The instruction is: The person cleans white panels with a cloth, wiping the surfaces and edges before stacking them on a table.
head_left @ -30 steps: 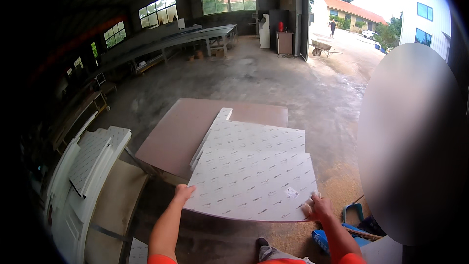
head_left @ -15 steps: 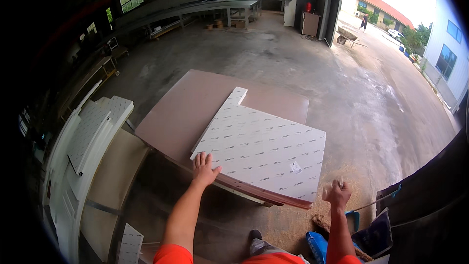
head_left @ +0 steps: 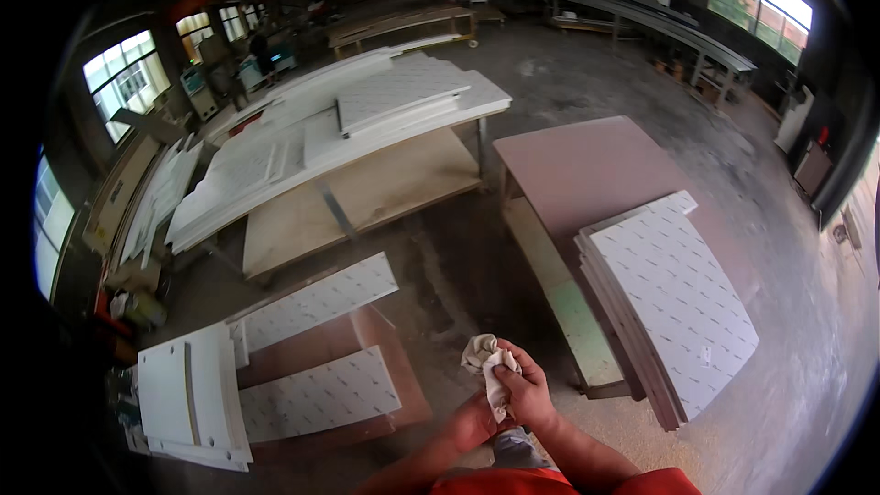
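Observation:
A crumpled off-white cloth (head_left: pixel 486 356) is bunched up in front of my body. My right hand (head_left: pixel 526 383) is closed on it, and a tail of it hangs down from the fingers. Just below, my left hand (head_left: pixel 470 422) is against the lower end of the cloth; its fingers are blurred and partly hidden. To the right lies a stack of white panels (head_left: pixel 674 293) in printed film, with a small label on the top one. The stack rests on a table with a brownish-pink top (head_left: pixel 587 151), and neither hand touches it.
A long table (head_left: pixel 367 170) at the left carries more white panels. Near left, a low brownish-pink surface (head_left: pixel 408 394) bears film-covered strips (head_left: pixel 321 394) beside stacked white boards (head_left: pixel 183 403). Concrete floor (head_left: pixel 440 284) runs between the tables. A long bench (head_left: pixel 632 14) stands far back.
My view has swung left. My left hand has come off the panel stack and moved beside my right hand. The cloth in my right hand is now in front of my body.

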Demonstrator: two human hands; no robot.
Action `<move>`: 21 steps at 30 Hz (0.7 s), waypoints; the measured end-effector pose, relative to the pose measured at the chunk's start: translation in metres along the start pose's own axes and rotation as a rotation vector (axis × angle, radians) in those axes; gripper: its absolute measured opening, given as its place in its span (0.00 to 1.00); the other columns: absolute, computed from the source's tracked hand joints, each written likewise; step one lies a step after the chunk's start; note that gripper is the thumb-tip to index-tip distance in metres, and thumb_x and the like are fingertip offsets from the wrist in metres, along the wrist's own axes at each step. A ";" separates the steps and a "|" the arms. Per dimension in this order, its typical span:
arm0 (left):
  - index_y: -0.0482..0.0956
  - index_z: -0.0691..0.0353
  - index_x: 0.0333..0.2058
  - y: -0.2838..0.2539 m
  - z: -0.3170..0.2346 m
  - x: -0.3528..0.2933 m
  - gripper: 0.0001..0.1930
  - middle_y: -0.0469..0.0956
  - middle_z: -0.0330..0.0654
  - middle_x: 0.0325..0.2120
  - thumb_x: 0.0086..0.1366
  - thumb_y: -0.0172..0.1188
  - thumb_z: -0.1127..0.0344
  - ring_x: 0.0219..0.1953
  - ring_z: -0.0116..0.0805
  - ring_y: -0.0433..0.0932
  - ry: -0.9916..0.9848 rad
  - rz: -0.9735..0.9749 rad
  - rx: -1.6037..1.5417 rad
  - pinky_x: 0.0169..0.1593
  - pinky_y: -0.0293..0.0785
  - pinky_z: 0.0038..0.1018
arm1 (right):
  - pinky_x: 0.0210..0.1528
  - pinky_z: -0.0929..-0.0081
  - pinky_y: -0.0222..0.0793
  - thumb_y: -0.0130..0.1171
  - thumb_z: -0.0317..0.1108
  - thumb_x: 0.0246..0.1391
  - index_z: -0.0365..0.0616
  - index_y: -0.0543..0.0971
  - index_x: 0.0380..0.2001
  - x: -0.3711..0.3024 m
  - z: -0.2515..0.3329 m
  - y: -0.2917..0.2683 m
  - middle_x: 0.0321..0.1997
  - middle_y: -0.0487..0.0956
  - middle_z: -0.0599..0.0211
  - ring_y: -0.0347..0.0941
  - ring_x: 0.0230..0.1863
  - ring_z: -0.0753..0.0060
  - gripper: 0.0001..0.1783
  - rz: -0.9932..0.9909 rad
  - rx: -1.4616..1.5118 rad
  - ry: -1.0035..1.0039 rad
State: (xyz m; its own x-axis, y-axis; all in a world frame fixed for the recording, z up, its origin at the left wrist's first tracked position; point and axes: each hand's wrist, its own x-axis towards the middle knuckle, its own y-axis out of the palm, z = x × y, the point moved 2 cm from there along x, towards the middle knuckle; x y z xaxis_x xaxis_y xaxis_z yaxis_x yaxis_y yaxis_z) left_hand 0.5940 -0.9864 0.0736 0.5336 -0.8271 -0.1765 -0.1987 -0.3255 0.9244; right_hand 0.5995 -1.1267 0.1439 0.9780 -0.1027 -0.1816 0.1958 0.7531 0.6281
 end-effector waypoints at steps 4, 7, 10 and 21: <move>0.72 0.69 0.62 -0.042 -0.046 -0.151 0.22 0.80 0.48 0.57 0.74 0.50 0.65 0.55 0.39 0.82 0.484 -0.397 0.232 0.52 0.81 0.37 | 0.65 0.71 0.73 0.51 0.16 0.65 0.37 0.75 0.66 -0.016 -0.066 0.138 0.60 0.81 0.63 0.78 0.61 0.69 0.27 0.387 -0.030 0.167; 0.73 0.63 0.63 -0.027 -0.091 -0.272 0.21 0.81 0.42 0.56 0.77 0.48 0.62 0.56 0.37 0.81 0.717 -0.336 0.037 0.54 0.79 0.37 | 0.65 0.68 0.75 0.50 0.18 0.67 0.36 0.79 0.62 -0.035 -0.133 0.207 0.59 0.83 0.61 0.80 0.59 0.66 0.22 0.616 0.027 0.158; 0.71 0.60 0.65 0.001 -0.101 -0.389 0.22 0.80 0.40 0.55 0.78 0.47 0.58 0.56 0.37 0.80 0.910 -0.482 0.012 0.56 0.78 0.38 | 0.64 0.65 0.76 0.51 0.17 0.65 0.41 0.80 0.61 -0.088 -0.208 0.280 0.63 0.81 0.58 0.79 0.62 0.62 0.23 0.724 -0.411 -0.016; 0.71 0.64 0.62 -0.081 -0.033 -0.746 0.17 0.81 0.47 0.51 0.81 0.48 0.63 0.48 0.40 0.85 1.646 -0.949 -0.086 0.45 0.86 0.39 | 0.72 0.61 0.66 0.67 0.41 0.66 0.46 0.71 0.72 -0.259 -0.445 0.501 0.72 0.71 0.57 0.69 0.71 0.62 0.34 1.241 -0.401 0.192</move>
State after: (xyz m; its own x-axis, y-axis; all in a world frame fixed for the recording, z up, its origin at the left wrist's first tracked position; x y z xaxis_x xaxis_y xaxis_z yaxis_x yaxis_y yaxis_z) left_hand 0.2394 -0.3277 0.1422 0.5802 0.7985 -0.1608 0.5973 -0.2828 0.7505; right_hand 0.4122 -0.4338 0.1693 0.4586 0.8598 0.2245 -0.8858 0.4219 0.1936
